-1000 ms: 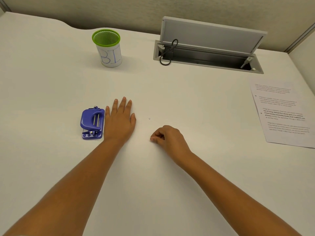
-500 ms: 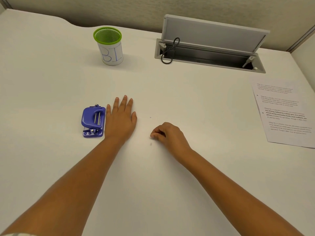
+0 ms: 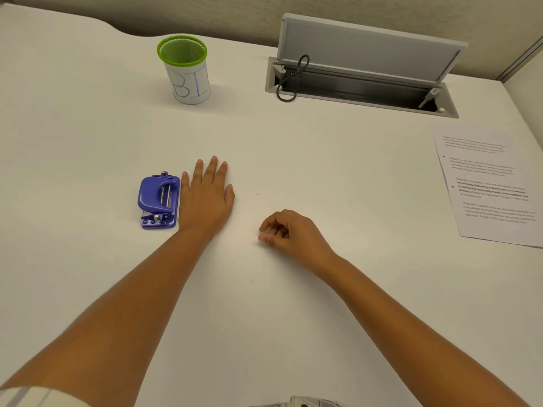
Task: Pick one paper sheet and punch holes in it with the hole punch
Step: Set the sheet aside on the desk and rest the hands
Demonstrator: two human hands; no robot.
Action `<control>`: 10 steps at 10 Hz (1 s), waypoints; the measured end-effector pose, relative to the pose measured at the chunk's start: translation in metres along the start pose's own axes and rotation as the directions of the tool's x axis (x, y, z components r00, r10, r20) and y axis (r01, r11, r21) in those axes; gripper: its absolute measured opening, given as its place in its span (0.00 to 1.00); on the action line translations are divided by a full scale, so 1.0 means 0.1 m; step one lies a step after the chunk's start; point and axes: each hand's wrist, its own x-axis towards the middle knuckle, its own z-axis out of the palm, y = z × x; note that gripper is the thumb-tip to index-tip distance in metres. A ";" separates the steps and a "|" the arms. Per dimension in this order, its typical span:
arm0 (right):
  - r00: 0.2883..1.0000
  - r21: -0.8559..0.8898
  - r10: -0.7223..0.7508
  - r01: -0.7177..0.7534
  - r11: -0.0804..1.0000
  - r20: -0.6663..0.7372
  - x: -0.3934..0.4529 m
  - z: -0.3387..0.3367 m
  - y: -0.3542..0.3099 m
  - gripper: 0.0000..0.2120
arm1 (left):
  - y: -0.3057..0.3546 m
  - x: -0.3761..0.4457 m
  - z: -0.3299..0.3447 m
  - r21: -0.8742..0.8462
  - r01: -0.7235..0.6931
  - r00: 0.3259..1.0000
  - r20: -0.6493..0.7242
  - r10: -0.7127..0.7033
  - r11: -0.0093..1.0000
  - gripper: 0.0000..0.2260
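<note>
While the left hand [image 3: 205,198] lies flat, fingers straight, just beside the hole punch [image 3: 158,199], the paper sheets [image 3: 490,183] lie well apart at far right, long axis running near-to-far, nearer the loosely curled, empty right hand [image 3: 289,230].

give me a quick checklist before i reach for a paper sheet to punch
1. Paper sheets within view, far right of the desk: ok.
2. Right hand free, fingers loosely curled, holding nothing: ok.
3. Left hand flat on the desk beside the hole punch, not gripping it: ok.
4. Path from right hand to the sheets bare: ok.
5. Only one sheet will lift: cannot tell, the stack looks like at least two overlapped.
6. Punch slot clear: cannot tell.
</note>
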 end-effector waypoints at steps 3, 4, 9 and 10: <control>0.970 -0.141 -0.115 0.147 0.979 0.215 -0.33 0.12 -0.07 0.10 | 0.00 -0.01 -0.02 -0.006 -0.011 1.000 -0.007 0.011 1.000 0.23; 0.963 -0.199 -0.132 0.181 0.963 0.237 -0.37 0.15 -0.09 0.12 | 0.01 -0.02 -0.01 -0.012 -0.008 1.000 -0.007 0.008 1.000 0.23; 0.969 -0.287 -0.130 0.188 0.939 0.211 -0.39 0.20 -0.15 0.06 | 0.02 -0.03 -0.04 -0.022 -0.007 1.000 -0.011 0.007 1.000 0.23; 0.982 -0.266 -0.094 0.135 0.954 0.164 -0.37 0.21 -0.15 0.06 | 0.02 -0.03 -0.04 -0.029 -0.002 1.000 -0.013 0.002 1.000 0.23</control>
